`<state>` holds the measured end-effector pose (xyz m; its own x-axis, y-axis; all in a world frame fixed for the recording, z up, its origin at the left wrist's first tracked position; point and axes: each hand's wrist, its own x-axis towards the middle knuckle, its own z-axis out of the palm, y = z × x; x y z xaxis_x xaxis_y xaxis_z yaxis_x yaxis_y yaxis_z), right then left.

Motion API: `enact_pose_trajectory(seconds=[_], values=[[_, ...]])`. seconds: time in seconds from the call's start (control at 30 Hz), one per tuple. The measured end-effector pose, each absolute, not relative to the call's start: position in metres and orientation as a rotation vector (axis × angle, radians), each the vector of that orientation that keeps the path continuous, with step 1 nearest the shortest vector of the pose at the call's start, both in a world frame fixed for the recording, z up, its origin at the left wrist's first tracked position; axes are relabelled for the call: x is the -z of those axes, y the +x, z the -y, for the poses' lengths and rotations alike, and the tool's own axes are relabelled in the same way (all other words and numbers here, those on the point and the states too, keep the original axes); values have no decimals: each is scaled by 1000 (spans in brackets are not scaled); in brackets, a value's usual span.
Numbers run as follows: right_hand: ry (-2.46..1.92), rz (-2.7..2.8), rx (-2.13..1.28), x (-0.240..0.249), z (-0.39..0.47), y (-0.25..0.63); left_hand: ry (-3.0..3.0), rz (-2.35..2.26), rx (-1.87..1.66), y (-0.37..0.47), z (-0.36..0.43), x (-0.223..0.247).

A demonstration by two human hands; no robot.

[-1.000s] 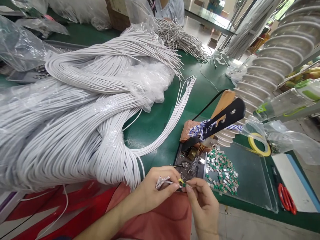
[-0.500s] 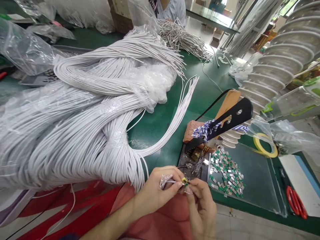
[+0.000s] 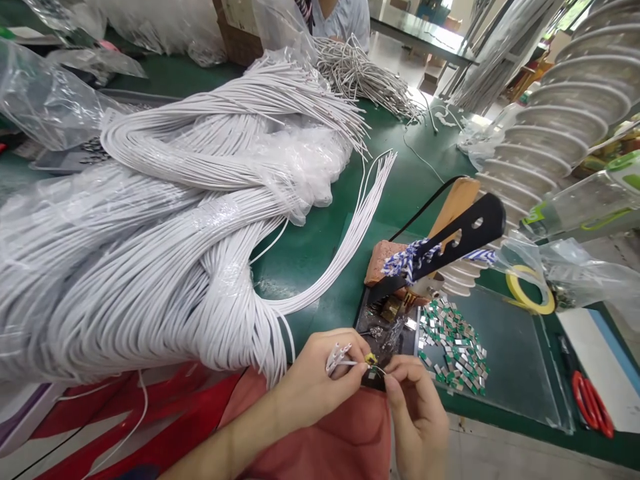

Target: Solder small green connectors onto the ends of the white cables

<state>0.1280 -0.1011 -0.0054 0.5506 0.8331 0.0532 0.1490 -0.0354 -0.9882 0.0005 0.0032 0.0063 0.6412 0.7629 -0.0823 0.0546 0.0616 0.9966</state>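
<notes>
My left hand (image 3: 325,377) is closed around several short white cables (image 3: 339,360), their cut ends sticking up between thumb and fingers. Just past its fingertips is a small yellow piece (image 3: 371,359). To the right, my right hand (image 3: 413,400) pinches the end of a thin wire (image 3: 381,370) that runs toward the left fingertips. Beyond both hands lies a dark tray (image 3: 367,320) with metal bits. Many small green-and-silver boards (image 3: 453,347) are spread on a mat to the right.
Big bundles of white cable (image 3: 165,280) fill the left. A brick (image 3: 383,260) with a black holder (image 3: 465,233) stands beyond the tray. At right are a ribbed hose (image 3: 565,107), yellow tape (image 3: 513,287) and red-handled scissors (image 3: 593,400). A person (image 3: 340,23) sits across the table.
My right hand has moved right and slightly down, away from the left fingertips, and the thin wire now shows between the hands. My left hand still holds the white cables.
</notes>
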Motion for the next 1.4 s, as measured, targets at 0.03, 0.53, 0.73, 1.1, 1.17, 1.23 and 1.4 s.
enact_pose_trajectory(seconds=[0.03, 0.53, 0.73, 1.1, 1.17, 1.23, 1.4], values=[[-1537, 913, -668, 6, 101, 129, 1418, -744, -608, 2, -4, -7], [-1472, 971, -495, 6, 93, 124, 1288, -795, -645, 10, -9, -22], [-1531, 945, -460, 7, 92, 125, 1223, -813, -620, 9, -7, -19], [-1637, 1338, -626, -1, 89, 136, 1160, -826, -563, 5, -4, -6], [-1640, 1323, -631, -2, 89, 136, 1193, -787, -563, 4, -5, -5], [-1651, 1300, -654, -1, 90, 136, 1226, -749, -566, 3, -5, -3], [-1644, 1285, -740, 1, 91, 138, 1251, -733, -597, 1, -5, -3]])
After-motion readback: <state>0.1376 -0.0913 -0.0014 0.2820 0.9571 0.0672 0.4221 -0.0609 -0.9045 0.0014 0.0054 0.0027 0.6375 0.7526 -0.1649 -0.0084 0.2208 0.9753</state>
